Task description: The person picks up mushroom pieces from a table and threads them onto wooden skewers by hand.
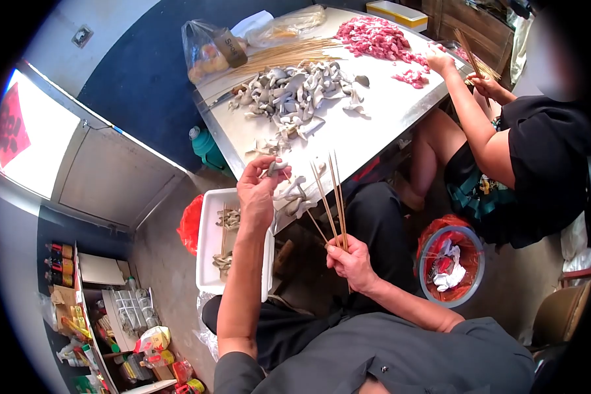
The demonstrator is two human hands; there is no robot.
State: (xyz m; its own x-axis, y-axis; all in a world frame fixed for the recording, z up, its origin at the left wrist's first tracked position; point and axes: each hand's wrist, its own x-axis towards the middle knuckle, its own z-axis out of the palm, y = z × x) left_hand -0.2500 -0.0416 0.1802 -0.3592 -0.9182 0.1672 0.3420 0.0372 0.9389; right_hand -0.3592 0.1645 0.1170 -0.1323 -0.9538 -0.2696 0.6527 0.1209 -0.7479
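My left hand [257,190] pinches a grey oyster mushroom piece [277,168] above the table's near corner. My right hand [352,262] is closed around several bamboo skewers [338,203]. One of them slants up to the left, and mushroom pieces [298,199] appear threaded along it; its tip is near the piece in my left hand. The other skewers in that hand look bare. Beyond my hands, a pile of oyster mushrooms [289,95] lies on the white table [348,141].
A white tray [205,272] with mushroom skewers stands at left. Loose skewers [289,54], a plastic bag [207,49] and raw meat pieces [372,38] lie on the table. Another person [525,144] handles meat and skewers at right, near a lined bin [469,289].
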